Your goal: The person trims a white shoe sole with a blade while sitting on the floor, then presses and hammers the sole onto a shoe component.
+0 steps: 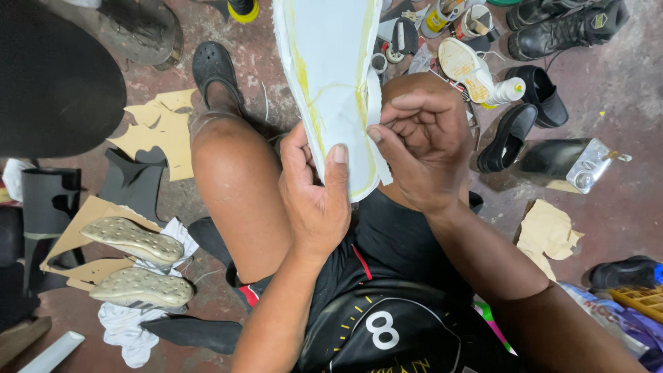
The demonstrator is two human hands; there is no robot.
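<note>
Left hand [316,197] gripping the heel end of a flat white shoe sole [331,76] with yellow glue lines, right hand [423,141] pinching its edge, long side pointing up and away.

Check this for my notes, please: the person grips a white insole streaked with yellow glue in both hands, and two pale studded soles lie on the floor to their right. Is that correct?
One detail is off. The two pale studded soles lie to the person's left, not their right, as the head view shows. The rest holds: the left hand and right hand both grip the white insole streaked with yellow glue.
</note>
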